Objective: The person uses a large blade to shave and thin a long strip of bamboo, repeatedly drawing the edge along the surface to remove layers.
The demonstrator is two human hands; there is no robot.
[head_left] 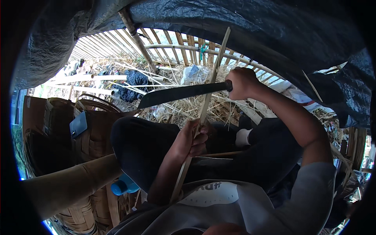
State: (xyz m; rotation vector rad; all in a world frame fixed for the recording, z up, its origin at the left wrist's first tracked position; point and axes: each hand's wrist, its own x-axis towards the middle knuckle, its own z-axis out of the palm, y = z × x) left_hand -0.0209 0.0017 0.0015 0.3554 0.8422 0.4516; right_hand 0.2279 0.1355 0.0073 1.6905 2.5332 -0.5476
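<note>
My left hand [192, 140] is closed round a long, pale bamboo strip [206, 102] in front of my lap. The strip slants from my waist up and away, its far tip narrow. In my right hand [242, 83] is the handle of a machete [178, 95], its dark, broad blade pointing left. The blade crosses the strip above my left hand and appears to touch it; whether it cuts in cannot be made out. My crossed legs in dark trousers lie below both hands.
At left a thick bamboo pole [74, 184] runs beside woven bamboo baskets, with a phone [78, 124] on one. A blue bottle [122, 186] lies under the pole. Straw, shavings and litter cover the ground ahead, before a bamboo slat fence [172, 47]. Dark plastic sheeting [266, 27] hangs overhead.
</note>
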